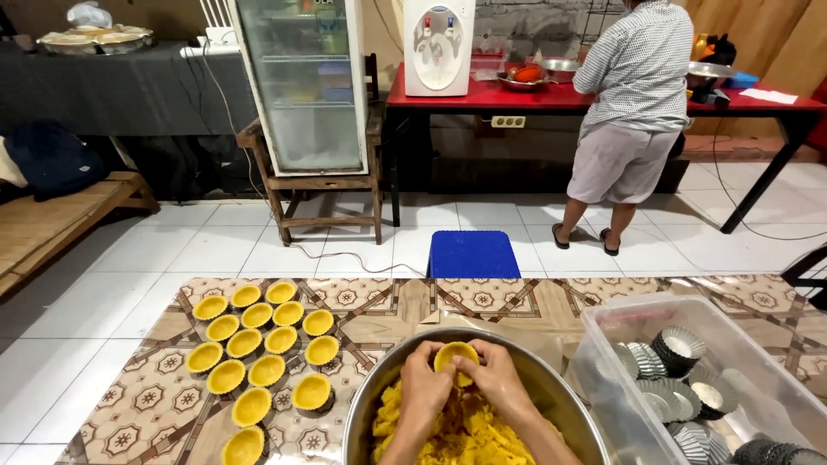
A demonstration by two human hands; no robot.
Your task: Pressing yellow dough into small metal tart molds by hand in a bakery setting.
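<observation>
Both my hands hold one small tart mould lined with yellow dough [457,357] over a large steel bowl [366,405]. My left hand [424,387] grips its left side and my right hand [498,383] its right side, thumbs pressing into the dough. Loose yellow dough [457,435] fills the bowl beneath my hands. Several finished dough-lined moulds [258,344] lie in rows on the patterned mat to the left.
A clear plastic tub [603,344] with several empty metal moulds [680,344] sits at the right. Beyond the mat [155,396] are a blue stool [472,255], a glass-door fridge [306,86] on a wooden stand, and a person [633,112] standing at a red table [482,95].
</observation>
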